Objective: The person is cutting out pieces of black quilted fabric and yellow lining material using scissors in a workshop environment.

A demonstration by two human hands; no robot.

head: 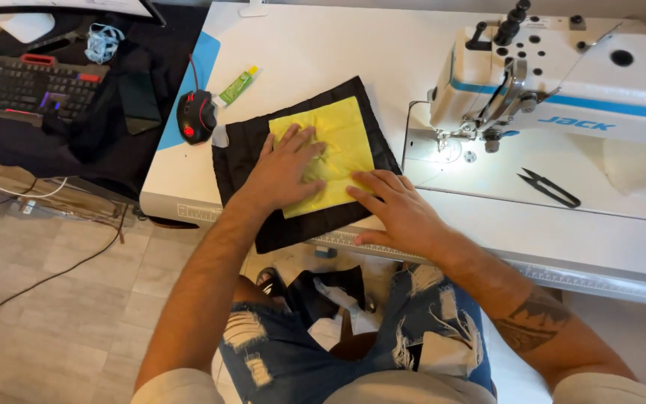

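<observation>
Tabletop (323, 45): white sewing tabletop filling the upper middle of the view, seen from above by the seated person.
Sewing machine (562, 82): white industrial machine with a blue stripe, to the right of the black quilted panel, its lit needle area just beside the panel's right corner.
Black quilted panel (244, 153): roughly square fabric piece lying flat and turned slightly counter-clockwise, its near edge reaching the front rim of the tabletop.
Yellow fabric piece (345, 135): smaller rectangle laid on top of the black quilted panel, set toward its right side; its long axis runs from the near edge away from the person, leaning slightly right.
Left hand (287, 170): open flat, palm down, fingers spread, pressing on the left half of the yellow fabric piece and overlapping onto the black quilted panel; it grips nothing.
Right hand (401, 213): open flat, palm down, fingertips touching the near right corner of the yellow fabric piece, heel over the panel's near right edge and the tabletop rim; it grips nothing.
Key relation: the fabric lies directly ahead of both hands; the left hand sits further onto it, the right only at its near corner.
Computer mouse (195, 116): black and red, just left of the black quilted panel.
Thread snips (549, 187): black, well right of the panel, below the sewing machine.
Small tube (237, 86): green and yellow, just beyond the panel's far left corner.
</observation>
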